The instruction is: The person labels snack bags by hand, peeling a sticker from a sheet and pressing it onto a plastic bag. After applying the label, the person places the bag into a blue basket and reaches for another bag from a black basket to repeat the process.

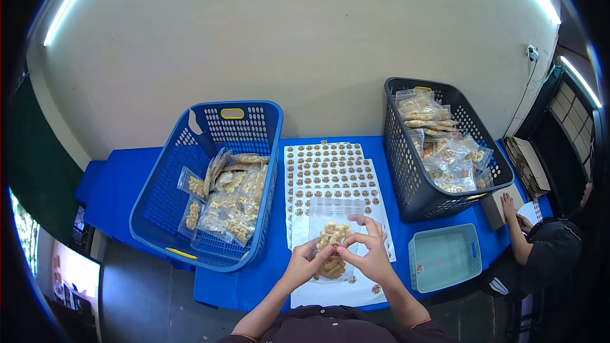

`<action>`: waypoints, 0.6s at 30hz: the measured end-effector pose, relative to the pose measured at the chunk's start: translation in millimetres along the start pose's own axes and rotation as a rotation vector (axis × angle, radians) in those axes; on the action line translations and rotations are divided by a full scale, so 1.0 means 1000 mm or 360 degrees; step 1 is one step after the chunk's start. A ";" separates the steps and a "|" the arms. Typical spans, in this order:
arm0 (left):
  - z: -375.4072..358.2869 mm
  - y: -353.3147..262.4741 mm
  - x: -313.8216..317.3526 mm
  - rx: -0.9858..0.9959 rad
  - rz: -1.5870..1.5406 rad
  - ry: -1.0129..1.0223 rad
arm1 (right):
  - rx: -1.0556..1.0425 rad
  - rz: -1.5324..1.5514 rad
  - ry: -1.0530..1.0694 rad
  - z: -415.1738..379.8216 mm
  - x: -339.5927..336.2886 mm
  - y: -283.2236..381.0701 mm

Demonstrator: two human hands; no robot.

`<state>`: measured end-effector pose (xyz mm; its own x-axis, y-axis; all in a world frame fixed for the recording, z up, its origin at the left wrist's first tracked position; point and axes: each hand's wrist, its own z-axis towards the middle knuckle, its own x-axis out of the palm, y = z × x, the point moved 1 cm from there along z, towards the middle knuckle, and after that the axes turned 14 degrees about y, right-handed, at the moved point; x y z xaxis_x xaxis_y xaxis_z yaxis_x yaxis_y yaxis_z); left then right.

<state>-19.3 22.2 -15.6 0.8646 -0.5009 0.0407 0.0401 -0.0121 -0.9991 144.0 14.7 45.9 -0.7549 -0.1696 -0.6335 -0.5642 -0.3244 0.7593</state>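
A clear plastic snack bag [335,211], partly filled with pale curled snacks, is upright in front of me over the sticker sheets [330,174]. My left hand [306,262] grips its left side, with the thumb across the front. From the right, my right hand [371,253] closes on the bag, thumb and bent forefinger at its front. A round brown sticker [335,251] shows on the bag between my two thumb tips. The sheets under the bag are white, with rows of similar round stickers. Some fingers are hidden behind the bag.
A blue basket [270,146] with filled bags stands left, a dark basket [395,171] with more bags at right. A pale green tray [445,228] sits near the front right of the blue-covered table [136,181]. Another person [540,251] works at the right end by a cardboard box [495,209].
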 end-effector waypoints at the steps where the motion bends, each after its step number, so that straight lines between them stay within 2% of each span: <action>1: -0.001 -0.002 0.001 0.0009 0.0011 -0.0014 | 0.0003 -0.0010 0.0004 0.001 0.000 0.001; 9: -0.001 -0.007 0.005 0.0137 0.0032 -0.0173 | -0.0051 -0.0183 -0.0041 0.000 0.002 0.007; 12: -0.002 -0.008 0.003 0.0066 0.0095 -0.0192 | -0.0130 0.0213 -0.0238 0.002 0.004 0.003; 15: -0.002 -0.008 0.002 0.0066 0.0093 -0.0190 | -0.0015 0.1073 -0.0143 0.000 0.006 0.003; 18: -0.002 -0.005 0.002 0.0089 0.0113 -0.0148 | -0.0059 0.1043 -0.0195 0.000 0.012 -0.003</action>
<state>-18.9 19.1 -10.5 0.9088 -0.4165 -0.0266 0.0029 0.0699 -0.9975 136.2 13.9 36.3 -0.9714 -0.2365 -0.0198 0.0342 -0.2222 0.9744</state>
